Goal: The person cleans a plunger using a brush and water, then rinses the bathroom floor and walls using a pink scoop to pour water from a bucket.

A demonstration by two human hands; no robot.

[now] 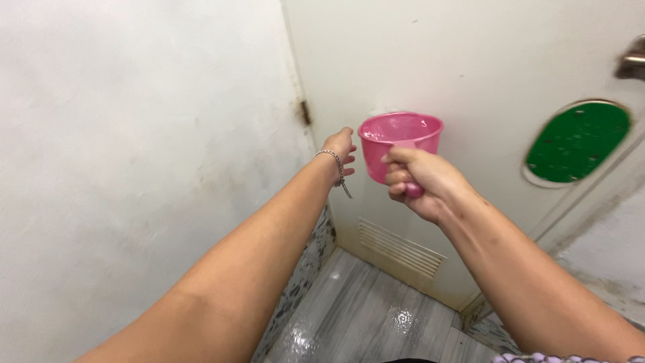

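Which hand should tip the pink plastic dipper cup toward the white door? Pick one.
Right. The right hand already grips the pink plastic dipper cup by its handle, upright in front of the white door. The left hand is empty, reaching beside the cup near the door's hinge edge.

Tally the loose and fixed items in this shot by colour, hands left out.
Pink: 1, the scoop, gripped by the right hand
Green: 1, the oval door panel
Silver: 2, the bracelet on the left hand wrist, and the door handle
White: 1, the door vent
Total: 5
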